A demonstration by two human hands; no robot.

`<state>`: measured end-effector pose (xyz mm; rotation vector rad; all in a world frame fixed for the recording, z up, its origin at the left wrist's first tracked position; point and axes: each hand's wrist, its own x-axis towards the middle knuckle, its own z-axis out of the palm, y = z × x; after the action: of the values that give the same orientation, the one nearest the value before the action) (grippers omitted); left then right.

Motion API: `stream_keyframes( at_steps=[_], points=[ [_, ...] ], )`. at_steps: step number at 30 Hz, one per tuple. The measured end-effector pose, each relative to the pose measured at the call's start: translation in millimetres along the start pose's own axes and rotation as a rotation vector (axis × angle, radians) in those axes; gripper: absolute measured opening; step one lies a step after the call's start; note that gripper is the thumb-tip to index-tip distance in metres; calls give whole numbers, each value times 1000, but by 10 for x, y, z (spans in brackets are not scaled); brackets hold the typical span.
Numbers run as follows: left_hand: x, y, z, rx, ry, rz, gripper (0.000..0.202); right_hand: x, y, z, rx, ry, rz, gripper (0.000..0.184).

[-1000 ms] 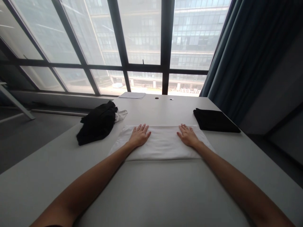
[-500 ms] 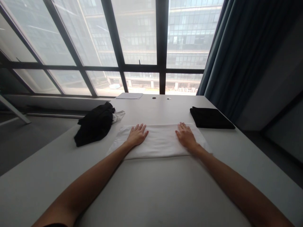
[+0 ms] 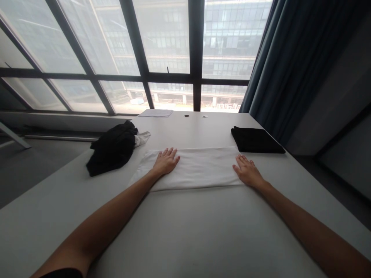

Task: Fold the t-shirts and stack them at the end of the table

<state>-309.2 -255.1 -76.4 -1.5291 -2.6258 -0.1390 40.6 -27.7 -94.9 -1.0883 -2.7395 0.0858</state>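
Note:
A white folded cloth (image 3: 203, 168), perhaps a garment, lies spread in a flat strip across the table, with faint wrinkles in its middle. Flat on its left part rests my left hand (image 3: 166, 161), fingers spread. My right hand (image 3: 247, 170) lies palm down at the cloth's right end, fingers stretched out and slightly apart. Neither hand grips the fabric. The cloth's right edge is partly hidden under my right hand and forearm.
A crumpled black garment pile (image 3: 113, 148) with a light grey piece (image 3: 142, 138) lies on the left. On the right sits a folded black cloth (image 3: 257, 140). White papers (image 3: 155, 113) lie at the far edge of the white table (image 3: 197, 227), before windows and a blue curtain (image 3: 269, 73).
My right hand has slid rightward over the white cloth to its right end. My left hand stays in about the same place on the cloth. The view has shifted slightly.

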Motion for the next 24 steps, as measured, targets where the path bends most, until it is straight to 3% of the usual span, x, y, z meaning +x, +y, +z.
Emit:
stream_keyframes(
  at_steps=[4, 8, 12, 15, 18, 22, 24],
  points=[
    [14, -4, -32, -1, -5, -12, 62, -66, 0, -57, -6, 109, 106, 61],
    [-82, 150, -77, -34, -27, 68, 65, -108, -296, -94, -16, 242, -40, 57],
    [-294, 493, -100, -120, -153, 330, 74, -106, -421, 0, 19, 151, -146, 53],
    [-363, 584, -102, -140, -171, 352, 74, -92, -360, 101, 44, 118, -151, 51],
    [-326, 308, -112, -119, -183, 258, 73, -80, -288, 172, 54, 152, -168, 50],
    [-287, -425, -155, -13, -127, -28, 70, -78, -270, 203, 56, 183, -177, 49],
    [-299, -714, -191, 8, -134, -109, 68, -81, -282, 194, 54, 184, -176, 49]
  ],
)
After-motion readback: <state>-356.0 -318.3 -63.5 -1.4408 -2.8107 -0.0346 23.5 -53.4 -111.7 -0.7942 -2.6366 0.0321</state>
